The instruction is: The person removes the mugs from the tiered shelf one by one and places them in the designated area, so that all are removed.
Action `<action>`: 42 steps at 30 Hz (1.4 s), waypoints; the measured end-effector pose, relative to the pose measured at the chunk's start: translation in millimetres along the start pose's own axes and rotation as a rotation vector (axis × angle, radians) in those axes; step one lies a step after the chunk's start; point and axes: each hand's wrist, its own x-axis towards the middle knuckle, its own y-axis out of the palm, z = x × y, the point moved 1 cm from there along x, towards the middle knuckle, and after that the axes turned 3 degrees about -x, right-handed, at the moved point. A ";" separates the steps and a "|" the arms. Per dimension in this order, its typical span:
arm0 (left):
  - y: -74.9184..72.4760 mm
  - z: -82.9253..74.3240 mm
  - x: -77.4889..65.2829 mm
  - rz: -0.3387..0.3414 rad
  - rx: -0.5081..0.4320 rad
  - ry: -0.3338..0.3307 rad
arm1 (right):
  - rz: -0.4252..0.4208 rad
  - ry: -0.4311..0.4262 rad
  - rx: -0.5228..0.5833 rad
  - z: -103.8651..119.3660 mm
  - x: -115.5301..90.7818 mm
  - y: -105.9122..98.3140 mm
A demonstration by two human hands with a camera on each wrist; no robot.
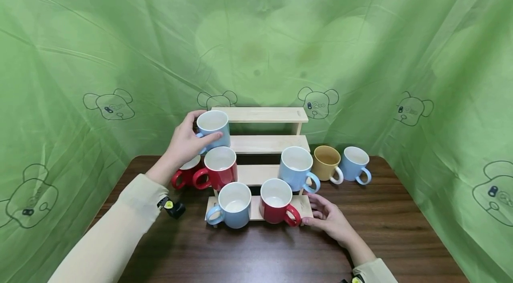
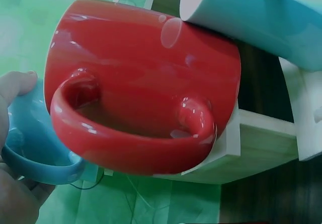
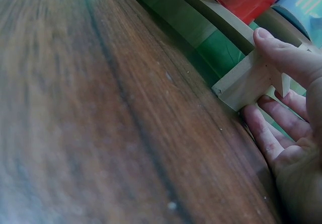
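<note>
The left hand (image 1: 187,141) is gripping a smooth, cylindrical light-blue mug (image 1: 214,127) at the left end of the second-highest tier of a pale wooden stepped rack (image 1: 272,144); a glossy red mug (image 1: 222,171) is standing one tier lower. The right hand (image 1: 331,220) is holding the rack's lowest right end, above a dark, wood-grained table (image 1: 384,229)

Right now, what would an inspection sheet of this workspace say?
Surface: dark wooden table.
Job's things: four-step wooden rack, a red mug and a blue mug on each of its two lower steps; another red mug to its left, a yellow mug and another blue mug to its right.
Clutter: nothing seen.
Hands: left hand grips a further blue mug near the second-highest step; right hand holds the lowest step's right end.
Cables: nothing seen for certain.
Surroundings: green sheeting with bear drawings.
</note>
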 end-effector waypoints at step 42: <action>-49.5 -29.9 -11.0 -0.191 0.025 0.192 | -0.008 -0.021 -0.020 -0.2 0.0 -0.4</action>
